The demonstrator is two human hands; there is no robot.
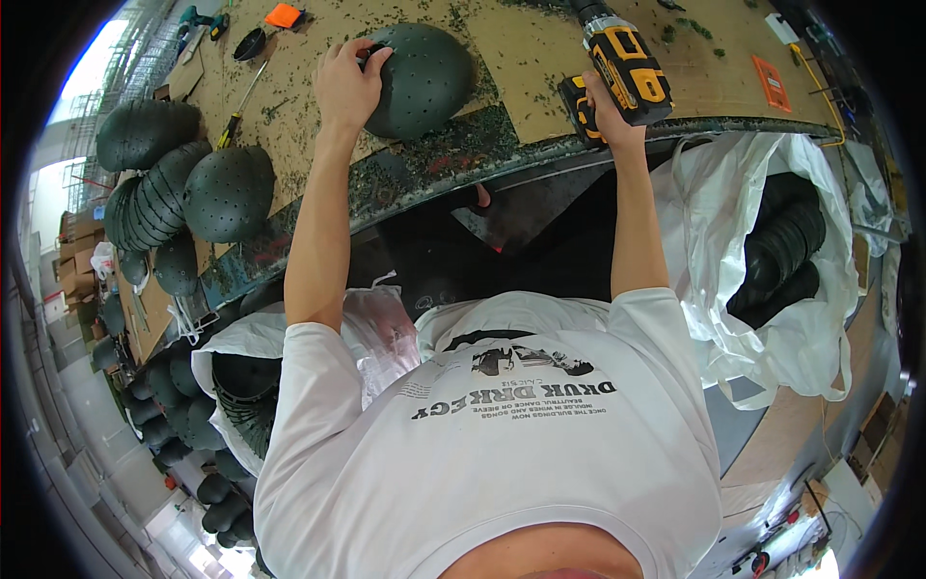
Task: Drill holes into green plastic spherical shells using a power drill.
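Note:
A dark green dome-shaped shell (422,82), dotted with small holes, lies rounded side up on the workbench. At its left upper edge is my left hand (349,85), thumb and fingers curled together around a small dark piece, too hidden to name. My right hand (608,114) grips a yellow and black cordless drill (629,69) by its handle, to the right of the shell. The drill points toward the far side of the bench, away from the shell, and its tip is cut off by the picture's upper edge.
Green scraps litter the workbench (526,72). Stacked shells (159,198) stand at its left, near a screwdriver (230,130), a black cup (250,44) and a teal power tool (200,19). An orange frame (771,82) lies at right. White bags (709,217) holding shells flank me.

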